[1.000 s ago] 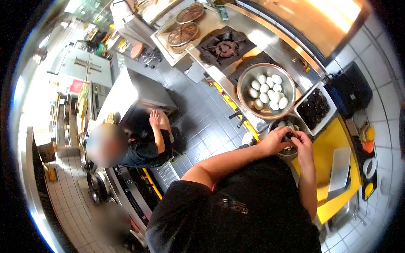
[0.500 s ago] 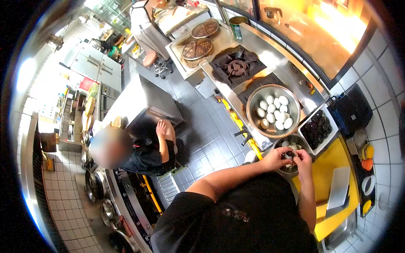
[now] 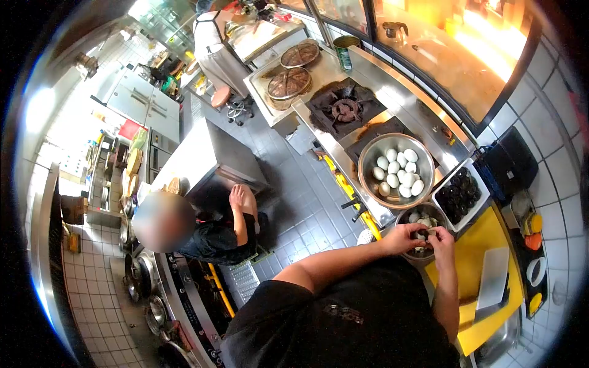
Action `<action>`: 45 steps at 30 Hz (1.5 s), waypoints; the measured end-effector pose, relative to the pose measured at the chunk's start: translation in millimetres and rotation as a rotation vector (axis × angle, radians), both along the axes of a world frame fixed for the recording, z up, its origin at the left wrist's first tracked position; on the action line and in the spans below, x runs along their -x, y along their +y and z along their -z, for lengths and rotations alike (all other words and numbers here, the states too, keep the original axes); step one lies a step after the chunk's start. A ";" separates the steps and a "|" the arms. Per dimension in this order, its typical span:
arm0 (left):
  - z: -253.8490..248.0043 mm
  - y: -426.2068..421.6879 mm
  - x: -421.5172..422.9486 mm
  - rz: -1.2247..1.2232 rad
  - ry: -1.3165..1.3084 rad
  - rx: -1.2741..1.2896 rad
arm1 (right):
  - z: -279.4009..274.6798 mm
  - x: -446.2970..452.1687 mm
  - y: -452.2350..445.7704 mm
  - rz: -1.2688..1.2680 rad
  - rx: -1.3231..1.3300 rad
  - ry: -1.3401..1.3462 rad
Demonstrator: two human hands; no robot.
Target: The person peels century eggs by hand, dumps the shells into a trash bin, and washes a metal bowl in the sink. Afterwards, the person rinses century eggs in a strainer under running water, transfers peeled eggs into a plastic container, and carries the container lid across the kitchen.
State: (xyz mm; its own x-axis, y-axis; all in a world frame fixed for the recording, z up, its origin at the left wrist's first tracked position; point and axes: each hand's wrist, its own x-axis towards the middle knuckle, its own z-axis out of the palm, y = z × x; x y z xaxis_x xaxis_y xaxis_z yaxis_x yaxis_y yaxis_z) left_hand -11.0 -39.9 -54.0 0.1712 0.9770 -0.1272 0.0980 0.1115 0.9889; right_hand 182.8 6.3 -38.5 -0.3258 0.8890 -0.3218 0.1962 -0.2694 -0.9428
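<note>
Over a metal bowl of eggshell pieces [image 3: 423,213], both my hands meet around a small dark egg [image 3: 422,234] with pale shell on it. My left hand [image 3: 402,239] is closed on the egg from the left. My right hand [image 3: 442,243] pinches at its other side, fingertips against the shell. Fingers cover much of the egg. Just beyond, a large steel bowl [image 3: 366,182] contains several whole pale eggs [image 3: 402,175]. A white tray [image 3: 485,191] of dark, shiny peeled eggs [image 3: 460,195] sits to the right of the bowls.
A yellow cutting board [image 3: 509,236] lies at my right, with a white plastic lid [image 3: 492,277] on it. Gas burners [image 3: 345,110] stand ahead. A seated person [image 3: 218,230] is at my left; another person [image 3: 215,49] stands far back.
My hands have shifted slightly and turned the egg, so less of its dark surface shows between my fingers. The view has moved a little. The bowls and tray stay put.
</note>
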 end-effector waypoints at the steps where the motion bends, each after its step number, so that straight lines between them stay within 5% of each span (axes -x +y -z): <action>1: -0.5 1.0 -0.5 0.012 -0.006 0.023 | 0.9 0.6 1.3 0.003 -0.005 -0.007; 19: -4.6 8.2 1.7 0.142 -0.189 0.236 | -12.5 -4.5 4.5 -0.015 0.068 -0.025; 22: 3.8 7.2 -5.1 0.061 -0.186 0.127 | -10.0 -6.1 5.4 0.016 0.160 0.088; 28: -4.7 5.2 -5.5 0.082 0.340 -0.148 | 0.0 -9.1 5.2 -0.057 0.051 -0.066; 45: -3.6 4.7 -12.2 -0.004 0.228 -0.168 | 9.6 -4.0 3.4 0.020 0.017 -0.050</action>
State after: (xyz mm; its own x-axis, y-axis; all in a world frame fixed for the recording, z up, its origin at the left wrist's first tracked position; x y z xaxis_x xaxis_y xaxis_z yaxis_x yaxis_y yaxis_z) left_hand 1.2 -35.2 -50.5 0.1530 0.9882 0.0019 0.3198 -0.0513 0.9461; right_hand 186.9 9.7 -48.2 -0.2916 0.8894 -0.3521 0.2372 -0.2894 -0.9274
